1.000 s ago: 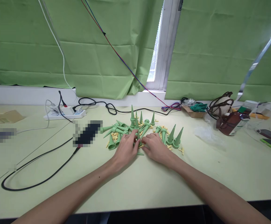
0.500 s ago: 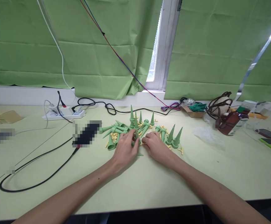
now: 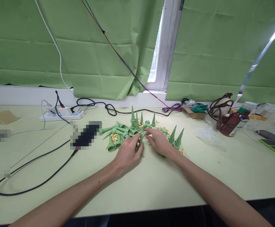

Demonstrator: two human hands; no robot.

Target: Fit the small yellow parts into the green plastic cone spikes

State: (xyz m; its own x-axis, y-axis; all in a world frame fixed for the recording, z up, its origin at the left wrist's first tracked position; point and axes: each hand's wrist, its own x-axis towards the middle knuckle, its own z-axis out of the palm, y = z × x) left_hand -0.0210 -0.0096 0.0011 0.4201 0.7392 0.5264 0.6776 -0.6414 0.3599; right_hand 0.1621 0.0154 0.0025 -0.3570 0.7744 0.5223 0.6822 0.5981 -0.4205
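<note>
My left hand (image 3: 129,152) is closed around a green plastic spike (image 3: 141,140) that points up between thumb and fingers; its base is partly hidden. Close on its right, my right hand (image 3: 159,142) reaches over the heap, thumb and forefinger a little apart beside the tips of green spikes. I see nothing plainly held in it. Loose green cones (image 3: 111,146) and collars lie heaped to the left, mixed with small yellow plastic pieces (image 3: 115,137). Several spikes stand upright behind the hands, one tall spike (image 3: 132,117) among them. Two more upright spikes (image 3: 179,138) stand right of my right hand.
A blurred dark device (image 3: 87,135) with a black cable lies left of the heap. Behind it sits a white power strip (image 3: 61,114). To the right are a crumpled clear bag (image 3: 209,136), a brown bottle (image 3: 234,124) and a small cardboard box (image 3: 195,113).
My right hand has moved up and slightly forward, its thumb and forefinger parting near the spike tips. My left hand stays low with a spike. The view has shifted slightly.
</note>
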